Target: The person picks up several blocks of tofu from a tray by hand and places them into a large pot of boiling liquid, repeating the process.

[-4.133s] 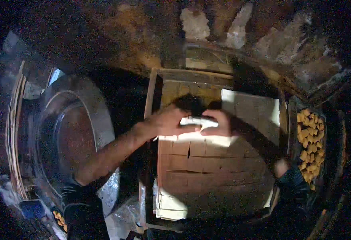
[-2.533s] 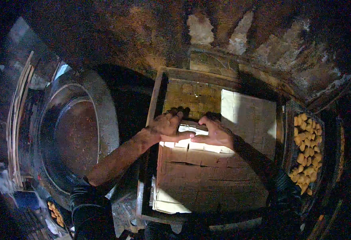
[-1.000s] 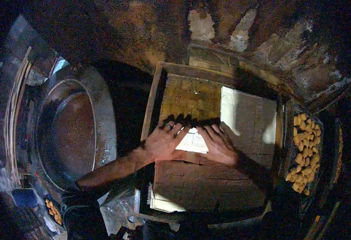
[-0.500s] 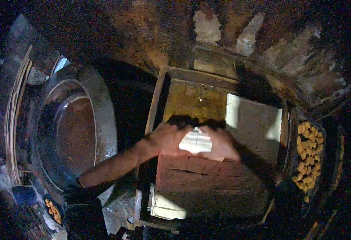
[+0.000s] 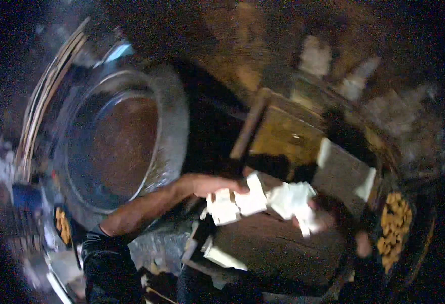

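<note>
From my remote station I find both hands loaded. The left hand (image 5: pixel 212 185) grasps white blocks (image 5: pixel 253 195), its thumb lying over the top; its other fingers are largely hidden beneath. The right hand (image 5: pixel 325 218) is blurred and in shadow, but its fingers appear curled round a second white cluster (image 5: pixel 291 199). I judge that the broad grip spreads pressure over pieces that look soft enough to break.

Both loads sit in the light beam, nearly meeting, over the near part of the wooden frame (image 5: pixel 250 121). They appear clear of the scored slab (image 5: pixel 278 248), though blur prevents certainty. The frame's rails presumably keep the slab squared. Its far left part shows a bare woven base (image 5: pixel 283 129), probably there for drainage.

I note a large round pan (image 5: pixel 157 126) left of the frame, and yellow pieces (image 5: pixel 395 225) grouped to its right, apparently kept apart from the white ones.
</note>
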The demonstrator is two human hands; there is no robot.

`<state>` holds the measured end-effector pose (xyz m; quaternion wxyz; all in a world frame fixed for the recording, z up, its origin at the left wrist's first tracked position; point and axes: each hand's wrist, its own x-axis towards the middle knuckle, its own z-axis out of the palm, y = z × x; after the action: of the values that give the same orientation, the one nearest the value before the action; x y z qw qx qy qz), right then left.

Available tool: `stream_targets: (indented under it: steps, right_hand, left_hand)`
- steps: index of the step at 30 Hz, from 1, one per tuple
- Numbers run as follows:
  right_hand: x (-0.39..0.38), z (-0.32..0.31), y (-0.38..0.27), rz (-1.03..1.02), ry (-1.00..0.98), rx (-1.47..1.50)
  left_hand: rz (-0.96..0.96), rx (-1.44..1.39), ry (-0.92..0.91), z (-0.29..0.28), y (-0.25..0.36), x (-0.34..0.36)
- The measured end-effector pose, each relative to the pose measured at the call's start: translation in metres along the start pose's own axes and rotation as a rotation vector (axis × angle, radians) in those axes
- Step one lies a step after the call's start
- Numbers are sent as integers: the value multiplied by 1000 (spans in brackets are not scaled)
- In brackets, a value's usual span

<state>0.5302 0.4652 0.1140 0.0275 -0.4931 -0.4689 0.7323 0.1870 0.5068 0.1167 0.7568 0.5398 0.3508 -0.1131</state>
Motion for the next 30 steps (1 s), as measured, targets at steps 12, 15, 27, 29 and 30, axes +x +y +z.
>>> stream_targets:
  steps: [12, 15, 27, 29, 30]
  right_hand:
    - [127, 215, -105, 140, -398, -237]
    - [229, 271, -149, 106, -669, -468]
    - [525, 449, -162, -18, -862, -1572]
    - [532, 461, -143, 20, -925, -1619]
    - [528, 461, -132, 11, -871, -1706]
  left_hand:
    - [23, -126, 396, 71, -215, -193]
    - [-48, -88, 492, 21, -248, -249]
    - [-234, 18, 863, -93, -497, -205]
    - [-254, 7, 871, -86, -513, -192]
    - [-266, 4, 873, -81, -519, -186]
